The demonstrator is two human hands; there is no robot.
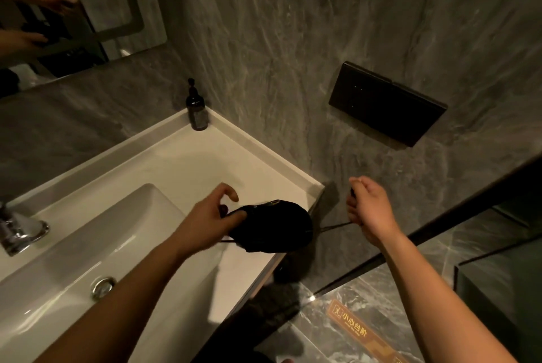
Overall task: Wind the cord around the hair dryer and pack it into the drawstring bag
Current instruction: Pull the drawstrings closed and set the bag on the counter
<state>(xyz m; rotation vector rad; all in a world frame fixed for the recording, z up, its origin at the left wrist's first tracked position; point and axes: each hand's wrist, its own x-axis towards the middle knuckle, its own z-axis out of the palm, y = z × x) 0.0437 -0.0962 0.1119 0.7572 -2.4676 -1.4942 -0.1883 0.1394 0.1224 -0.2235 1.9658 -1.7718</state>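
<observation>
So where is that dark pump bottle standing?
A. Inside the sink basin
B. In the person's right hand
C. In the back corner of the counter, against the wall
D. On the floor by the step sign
C. The pump bottle stands upright in the far corner of the white counter, where the two stone walls meet, away from both hands.

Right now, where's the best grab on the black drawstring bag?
At its gathered neck, coming from the sink side, where the left hand already pinches it. The black drawstring bag bulges toward the counter edge, and the right hand pulls the drawstring out sideways, so the narrow neck likely gives the firmest hold.
</observation>
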